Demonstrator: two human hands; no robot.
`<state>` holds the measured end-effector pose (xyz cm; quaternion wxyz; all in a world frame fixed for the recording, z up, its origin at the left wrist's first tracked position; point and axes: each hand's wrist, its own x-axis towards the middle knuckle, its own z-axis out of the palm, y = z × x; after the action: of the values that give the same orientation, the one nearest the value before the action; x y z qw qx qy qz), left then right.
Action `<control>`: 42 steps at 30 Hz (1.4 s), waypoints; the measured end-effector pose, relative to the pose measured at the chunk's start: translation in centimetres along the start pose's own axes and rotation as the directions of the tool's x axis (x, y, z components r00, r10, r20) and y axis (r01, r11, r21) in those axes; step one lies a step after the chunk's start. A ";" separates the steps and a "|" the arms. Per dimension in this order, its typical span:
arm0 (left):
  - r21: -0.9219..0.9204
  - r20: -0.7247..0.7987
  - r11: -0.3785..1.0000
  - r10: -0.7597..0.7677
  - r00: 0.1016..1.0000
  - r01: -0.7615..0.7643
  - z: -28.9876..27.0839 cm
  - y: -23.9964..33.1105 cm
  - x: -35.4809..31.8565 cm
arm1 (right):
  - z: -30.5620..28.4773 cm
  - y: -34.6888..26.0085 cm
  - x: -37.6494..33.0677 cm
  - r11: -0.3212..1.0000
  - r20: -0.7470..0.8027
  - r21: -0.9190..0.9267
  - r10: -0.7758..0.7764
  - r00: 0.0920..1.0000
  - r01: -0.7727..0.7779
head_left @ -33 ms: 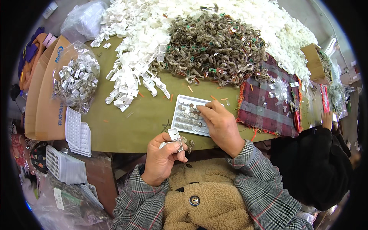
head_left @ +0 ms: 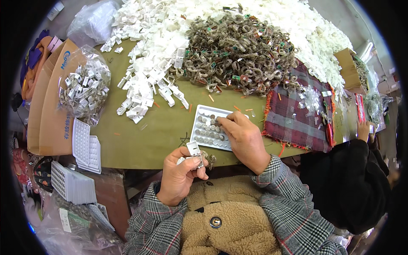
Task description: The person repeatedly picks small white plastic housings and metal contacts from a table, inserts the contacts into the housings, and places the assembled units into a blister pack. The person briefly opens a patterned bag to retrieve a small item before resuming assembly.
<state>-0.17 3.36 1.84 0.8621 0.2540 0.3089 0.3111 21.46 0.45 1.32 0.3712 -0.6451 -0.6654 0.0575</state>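
Note:
My left hand [head_left: 177, 182] is closed on a small white plastic case [head_left: 193, 148] with its hinged lid standing up. A bundle of thin wire [head_left: 209, 159] hangs beside the case at my fingertips. To its upper right, a white tray [head_left: 199, 111] lies on the table near the front edge, with rows of round silver button cells [head_left: 207, 133] in its pockets. My right hand [head_left: 248, 142] reaches over the tray's right side, thumb and index finger pinched together at the cells. Whatever lies between those fingertips is hidden.
Behind the tray rise a heap of wire bundles [head_left: 240, 49] and a pile of white plastic cases [head_left: 146, 55]. A plaid cloth [head_left: 282, 114] lies right. Left are a cardboard box [head_left: 51, 114], a bag of cases [head_left: 87, 87] and stacked trays [head_left: 74, 185]. A co-worker's hand [head_left: 363, 131] is far right.
My right hand has shifted very slightly at the tray. My left hand and the white case stay in place. The co-worker's hands at the far right have moved a little.

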 end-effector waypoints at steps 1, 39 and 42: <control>0.000 -0.007 1.000 0.002 1.000 -0.002 0.0 0.1 0.0 | 0.3 0.2 -0.1 0.999 0.009 -0.027 -0.018 1.000 0.018; -0.062 -0.096 0.997 0.049 0.994 -0.055 0.5 -2.3 -2.5 | 0.2 -5.9 -4.1 0.888 0.071 0.424 -0.226 0.971 0.176; -0.114 -0.039 0.992 0.044 0.998 -0.048 0.4 -1.4 -2.4 | -0.8 -6.3 -3.9 0.838 0.083 0.544 -0.109 0.991 0.047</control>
<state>-0.80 0.63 2.13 0.8621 0.2054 0.3001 0.3528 16.38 -4.40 3.75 0.5025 -0.4825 -0.6674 0.2632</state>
